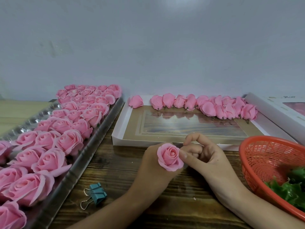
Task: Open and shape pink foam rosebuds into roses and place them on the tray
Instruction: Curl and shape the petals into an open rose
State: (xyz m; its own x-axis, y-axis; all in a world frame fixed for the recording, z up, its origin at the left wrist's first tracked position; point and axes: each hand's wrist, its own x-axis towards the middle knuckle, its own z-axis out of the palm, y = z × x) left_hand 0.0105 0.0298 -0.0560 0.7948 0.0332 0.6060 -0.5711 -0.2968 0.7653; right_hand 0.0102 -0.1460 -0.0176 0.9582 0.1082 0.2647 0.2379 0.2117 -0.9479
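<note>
Pink roses (49, 129) (orange basket (264, 156))

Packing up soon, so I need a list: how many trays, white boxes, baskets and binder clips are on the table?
tray: 1
white boxes: 2
basket: 1
binder clip: 1
Total: 5
</note>
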